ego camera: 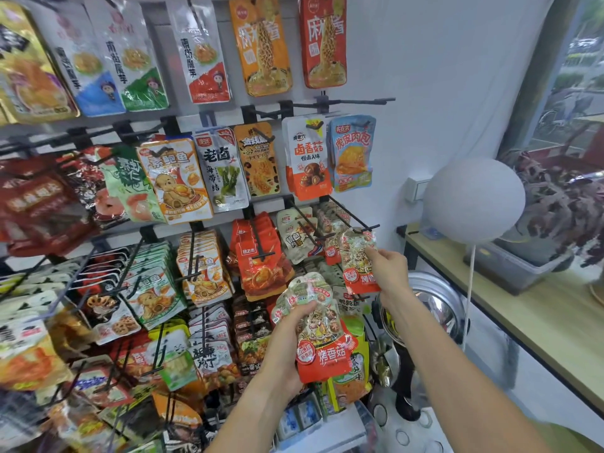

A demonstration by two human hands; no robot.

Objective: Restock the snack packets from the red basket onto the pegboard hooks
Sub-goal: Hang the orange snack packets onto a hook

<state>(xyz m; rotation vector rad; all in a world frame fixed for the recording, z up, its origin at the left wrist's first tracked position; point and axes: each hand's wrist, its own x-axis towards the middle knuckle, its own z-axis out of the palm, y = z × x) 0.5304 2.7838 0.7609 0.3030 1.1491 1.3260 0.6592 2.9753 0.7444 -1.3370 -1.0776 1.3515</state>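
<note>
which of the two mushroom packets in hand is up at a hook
The mushroom packet pinched by the right hand: its top reaches the hook. The left hand grips its packets lower, off any hook.

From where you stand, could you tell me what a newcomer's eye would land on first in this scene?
Most striking is the pegboard rack filling the left and centre, crowded with colourful snack packets. In front, low centre, the left hand grips a bunch of mushroom snack packets, while the right hand holds a single mushroom packet up at a black hook on the rack's right edge. To the right, a pale grey sphere stands out against the white wall.
</note>
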